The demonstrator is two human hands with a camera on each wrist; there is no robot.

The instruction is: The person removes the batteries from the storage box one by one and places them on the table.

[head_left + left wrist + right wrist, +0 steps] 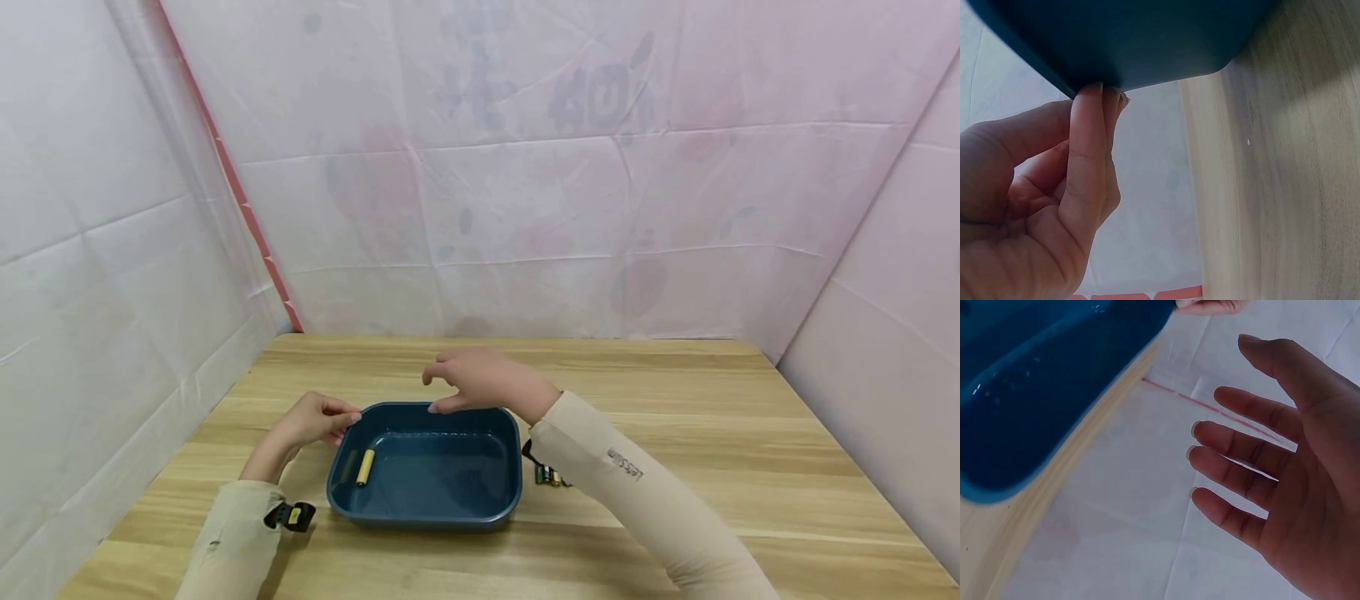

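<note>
**A:** Where is the tray and what is in it?

**B:** The dark blue tray (425,467) sits on the wooden table (675,433) right in front of you, its long side running left to right. Inside, against the left wall, lies one yellow battery (365,467). Its long axis runs from you toward the far wall, tipped slightly to the right at the far end.

**A:** What are your hands doing?

**B:** Your left hand (315,419) is at the tray's far left corner. In the left wrist view your thumb (1088,156) and the fingertips behind it are pressed together on the rim (1104,78), pinching it. Your right hand (480,379) hovers over the far rim and holds nothing. The right wrist view shows its fingers (1241,450) spread, relaxed and slightly bent, clear of the tray.

**A:** Anything one view shows that the others miss?

**B:** Only the head view shows the battery and a few more batteries (550,477) on the table just beside the tray's right wall, partly hidden by your right sleeve (622,483). It also shows a black clip (291,516) on your left sleeve. The wrist views show just the tray's wall and the table edge, close up.
</note>
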